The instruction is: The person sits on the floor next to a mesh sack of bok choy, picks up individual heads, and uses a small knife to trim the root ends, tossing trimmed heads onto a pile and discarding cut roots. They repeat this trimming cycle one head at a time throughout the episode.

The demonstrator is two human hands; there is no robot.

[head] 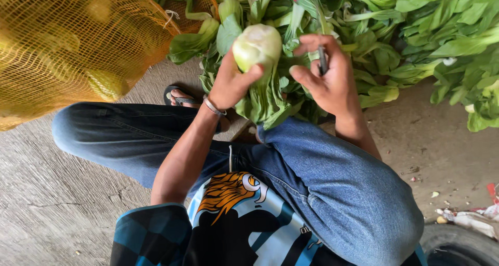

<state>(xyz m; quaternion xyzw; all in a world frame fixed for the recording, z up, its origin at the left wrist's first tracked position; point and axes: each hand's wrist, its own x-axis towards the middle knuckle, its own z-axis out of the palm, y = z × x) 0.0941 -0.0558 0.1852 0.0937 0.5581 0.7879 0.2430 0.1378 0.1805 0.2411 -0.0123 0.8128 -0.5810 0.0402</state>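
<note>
Concrete floor (62, 203), grey and cracked, beneath everything in view. Heap of loose green leafy vegetables (416, 37), broad-leaved with pale stalks, spread across the floor above and to the right of the held bok choy. Orange mesh sack (67, 42), bulging with rounded yellow-green produce, well to the left of the bok choy. Blue denim knees (332, 183) of the seated wearer, directly below the bok choy. Black rubber tyre edge (457, 245), far below and to the right of the bok choy. Sandalled foot (179, 97), just left of and below the bok choy.

Head of pale green bok choy (258, 63), held above the knees in front of the heap; long axis near vertical in the head view, trimmed whitish base uppermost, dark leaves hanging down toward the lap. Left hand (231, 84), metal bracelet at the wrist, fingers wrapped round the stalk just under the base, thumb pressed on its near side. Right hand (327, 74), immediately right of the bok choy and not touching it, fingers curled and pinching a small dark-bladed knife (323, 60), blade upright. Bok choy thus to the left of the knife, close by, cut base level with the blade; left hand the nearer, already in contact.
</note>
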